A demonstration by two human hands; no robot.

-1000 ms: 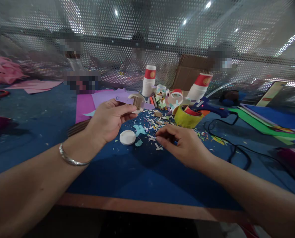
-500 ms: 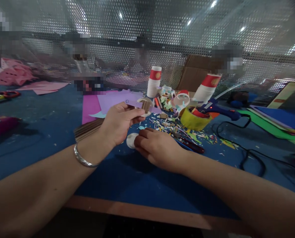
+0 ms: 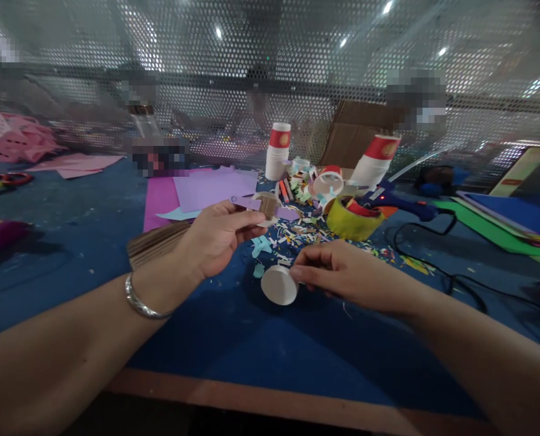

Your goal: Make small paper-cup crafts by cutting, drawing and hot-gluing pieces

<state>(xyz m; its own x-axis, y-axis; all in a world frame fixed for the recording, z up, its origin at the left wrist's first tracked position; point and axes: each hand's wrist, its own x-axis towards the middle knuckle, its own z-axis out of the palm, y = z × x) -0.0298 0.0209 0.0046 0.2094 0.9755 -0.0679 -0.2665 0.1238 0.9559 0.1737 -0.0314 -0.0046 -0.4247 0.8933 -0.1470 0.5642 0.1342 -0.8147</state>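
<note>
My left hand (image 3: 224,233) pinches a small craft piece: a pale ring with a brown corrugated cardboard patch (image 3: 267,207) and a purple paper strip (image 3: 289,213) running across it. Lower and to the right, my right hand (image 3: 342,272) grips a round white paper disc (image 3: 279,285) by its right edge, with the disc's flat face towards me. The fingers of my right hand are closed around that edge. Under my left wrist lies a stack of brown cardboard strips (image 3: 154,243). Light blue paper scraps (image 3: 261,245) lie between the two hands.
A blue glue gun (image 3: 399,203) with a lit red light rests on a yellow tape roll (image 3: 354,221); its black cable loops right. Stacked paper cups (image 3: 278,151) stand behind paper scraps. Purple sheets (image 3: 220,191) lie left, coloured sheets (image 3: 506,227) right. A perforated metal screen (image 3: 261,54) rises behind.
My right hand has moved right and slightly towards me, bringing the white disc with it and turning its face more into view. My left hand keeps its hold, slightly lower.
</note>
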